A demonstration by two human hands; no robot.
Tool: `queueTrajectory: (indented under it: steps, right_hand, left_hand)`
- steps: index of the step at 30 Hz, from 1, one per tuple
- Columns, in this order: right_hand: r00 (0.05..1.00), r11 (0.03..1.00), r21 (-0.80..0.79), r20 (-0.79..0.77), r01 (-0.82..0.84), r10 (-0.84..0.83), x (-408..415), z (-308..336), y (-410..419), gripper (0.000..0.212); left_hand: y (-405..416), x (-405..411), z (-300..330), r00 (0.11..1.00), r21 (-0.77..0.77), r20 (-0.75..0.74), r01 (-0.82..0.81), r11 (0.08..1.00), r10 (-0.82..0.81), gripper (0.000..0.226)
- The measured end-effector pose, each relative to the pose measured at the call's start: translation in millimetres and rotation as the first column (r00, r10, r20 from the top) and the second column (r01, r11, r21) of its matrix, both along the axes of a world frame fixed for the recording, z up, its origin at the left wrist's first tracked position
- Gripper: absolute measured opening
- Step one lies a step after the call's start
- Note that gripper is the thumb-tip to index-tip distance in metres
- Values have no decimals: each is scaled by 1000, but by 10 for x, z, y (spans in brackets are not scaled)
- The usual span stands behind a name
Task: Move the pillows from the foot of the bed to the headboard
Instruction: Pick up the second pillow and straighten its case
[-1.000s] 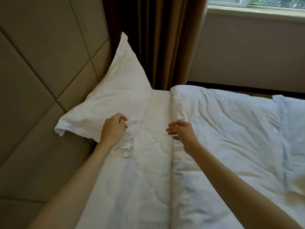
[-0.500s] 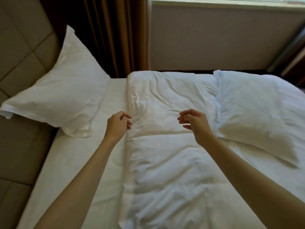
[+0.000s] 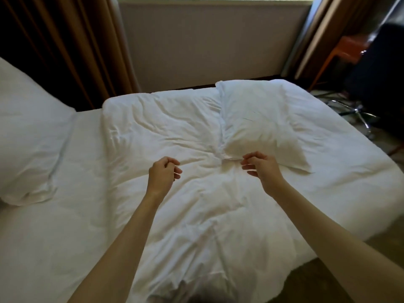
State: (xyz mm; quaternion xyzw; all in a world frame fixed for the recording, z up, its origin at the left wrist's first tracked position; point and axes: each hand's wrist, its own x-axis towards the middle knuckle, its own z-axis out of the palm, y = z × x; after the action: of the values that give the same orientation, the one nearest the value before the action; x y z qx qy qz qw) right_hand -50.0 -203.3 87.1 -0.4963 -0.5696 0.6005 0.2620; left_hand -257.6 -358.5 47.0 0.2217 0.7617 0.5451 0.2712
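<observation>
A white pillow (image 3: 260, 125) lies on the rumpled white duvet (image 3: 175, 211) toward the foot end of the bed, at the right. My right hand (image 3: 261, 169) hovers at that pillow's near corner with curled, parted fingers and holds nothing. My left hand (image 3: 164, 174) hangs over the middle of the duvet, fingers loosely curled and empty. A second white pillow (image 3: 28, 136) rests at the far left, at the head end; the headboard itself is out of view.
Brown curtains (image 3: 65, 44) hang behind the bed at the left, and a wall (image 3: 207, 44) under a window runs along its far side. At the right stand an orange stool (image 3: 343, 51) and a dark office chair (image 3: 378, 79) with a chrome base.
My view has swung right, away from the headboard. My left hand has let go of the left pillow. Both hands have travelled across the duvet toward the pillow at the right.
</observation>
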Motion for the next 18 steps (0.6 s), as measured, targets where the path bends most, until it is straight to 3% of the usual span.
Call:
queueTrajectory:
  steps: [5,13,18]
  right_hand:
    - [992,991,65,36,117,-120,504,83,87,27]
    - [995,984,180,92,7,-24,988,411,811,26]
    - [997,979,200,74,-44,30,1336,287,1512,25]
  left_hand:
    - [114,164,-127,996,-44,13,86,995,-86,30]
    - [986,648,99,993,-21,-8,119,993,-119,30]
    - [1732,1251,-107,996,2,47,70,998,-70,30]
